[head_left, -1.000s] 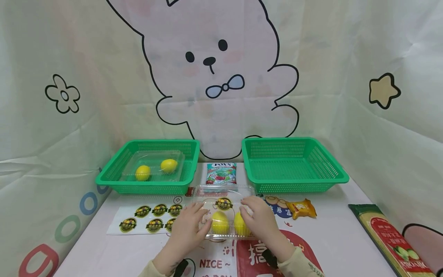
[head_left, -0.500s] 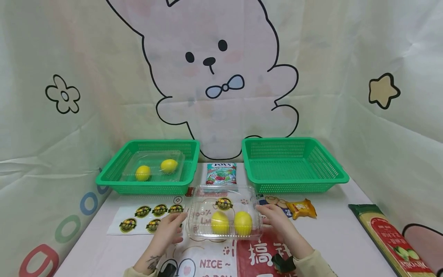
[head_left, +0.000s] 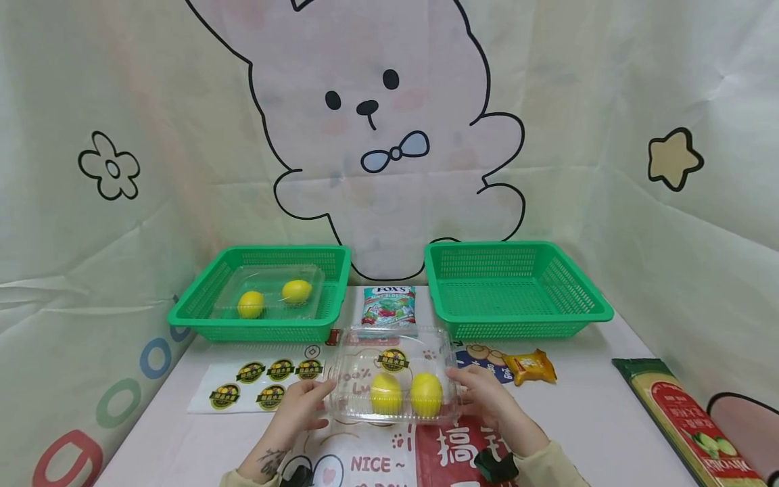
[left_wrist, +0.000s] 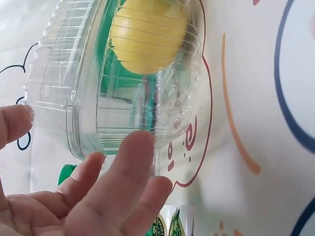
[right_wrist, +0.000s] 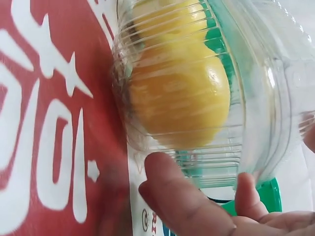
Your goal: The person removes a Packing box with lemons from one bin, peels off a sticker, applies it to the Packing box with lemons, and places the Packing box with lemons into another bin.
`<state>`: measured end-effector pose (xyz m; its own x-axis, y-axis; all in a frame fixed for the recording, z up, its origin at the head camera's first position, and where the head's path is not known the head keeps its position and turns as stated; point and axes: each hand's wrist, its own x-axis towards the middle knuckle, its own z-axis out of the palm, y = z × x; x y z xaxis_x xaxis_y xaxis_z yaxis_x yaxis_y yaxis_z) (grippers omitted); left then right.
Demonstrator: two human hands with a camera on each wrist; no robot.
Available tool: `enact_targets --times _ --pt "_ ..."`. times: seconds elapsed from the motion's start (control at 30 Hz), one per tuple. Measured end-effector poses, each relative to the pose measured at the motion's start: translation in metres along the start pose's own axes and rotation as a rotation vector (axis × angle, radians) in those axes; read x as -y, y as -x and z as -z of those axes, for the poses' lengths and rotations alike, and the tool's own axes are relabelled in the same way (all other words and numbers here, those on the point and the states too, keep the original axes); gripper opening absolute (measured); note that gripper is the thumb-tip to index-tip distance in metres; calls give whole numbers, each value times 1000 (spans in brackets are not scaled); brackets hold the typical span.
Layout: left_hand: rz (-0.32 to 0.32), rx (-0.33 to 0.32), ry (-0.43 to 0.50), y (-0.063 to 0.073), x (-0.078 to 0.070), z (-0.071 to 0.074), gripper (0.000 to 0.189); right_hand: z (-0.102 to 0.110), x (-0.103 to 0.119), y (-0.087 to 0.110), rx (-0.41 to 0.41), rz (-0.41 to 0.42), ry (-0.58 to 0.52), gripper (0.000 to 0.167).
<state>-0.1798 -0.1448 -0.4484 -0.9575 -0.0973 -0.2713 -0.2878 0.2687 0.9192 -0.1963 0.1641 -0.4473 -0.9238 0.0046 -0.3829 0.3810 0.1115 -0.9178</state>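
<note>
A lidded clear plastic fruit box (head_left: pixel 359 365) sits in front of me on the printed mat, with two lemons (head_left: pixel 427 395) inside and a round black-and-gold sticker (head_left: pixel 393 360) on its lid. My left hand (head_left: pixel 301 408) holds its left side. In the left wrist view the thumb (left_wrist: pixel 15 123) is up at the lid and the other fingers (left_wrist: pixel 135 157) lie against the lower wall. My right hand (head_left: pixel 489 399) holds the opposite side the same way; the right wrist view shows its fingers (right_wrist: pixel 167 172) low on the wall, close to a lemon (right_wrist: pixel 182 98).
Behind stand two green baskets: the left basket (head_left: pixel 255 330) contains another clear box with two lemons, beside the right basket (head_left: pixel 517 328). A sticker sheet (head_left: pixel 243 372), a FOX'S candy bag (head_left: pixel 389 308), an orange snack packet (head_left: pixel 531 367) and a long red-green package (head_left: pixel 688 419) lie around.
Both hands have moved from the top of the box outward to its two sides, then closed in against them. The box itself has shifted only slightly.
</note>
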Motion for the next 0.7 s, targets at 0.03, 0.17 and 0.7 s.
enact_targets --times 0.03,0.17,0.7 --pt "3 -7 2 0 0 0 54 0 0 0 6 -3 -12 46" --pt "8 -29 3 3 -1 3 50 -1 0 4 60 7 -64 47" --pt "-64 -30 341 24 -27 4 54 -7 23 36 249 72 -225 53"
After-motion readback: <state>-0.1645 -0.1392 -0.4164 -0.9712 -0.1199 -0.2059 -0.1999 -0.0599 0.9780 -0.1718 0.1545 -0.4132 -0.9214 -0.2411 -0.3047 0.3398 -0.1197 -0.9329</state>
